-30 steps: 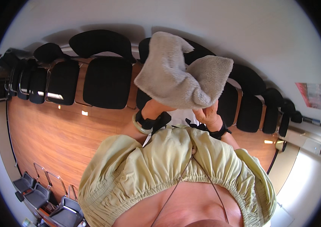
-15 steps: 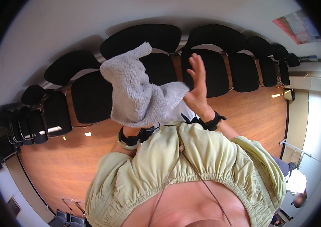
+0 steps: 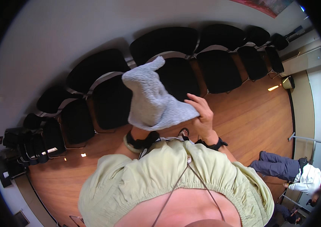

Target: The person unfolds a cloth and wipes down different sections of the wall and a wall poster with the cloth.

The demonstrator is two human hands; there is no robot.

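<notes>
A fluffy grey cloth (image 3: 151,100) is draped over my left hand, which it hides. Only the bare left wrist (image 3: 139,133) shows below its lower edge, so the fingers cannot be made out. One narrow end of the cloth sticks up at the top, in front of the chairs. On the right, the cloth is drawn out to a point, and my right hand (image 3: 204,120) grips that corner, fingers on the far side and the thumb partly hidden. Black straps (image 3: 218,145) go round both wrists.
Black chairs (image 3: 179,77) stand in a curved-looking row along the wall ahead. Wooden floor (image 3: 251,109) lies beyond my hands. A bin (image 3: 288,82) stands at the far right. Another person in a white top (image 3: 308,178) is at the right, near a metal frame (image 3: 311,140).
My right hand, open and upright with spread fingers before, has come down and closed on the cloth's right corner. The view has turned, showing more of the other person.
</notes>
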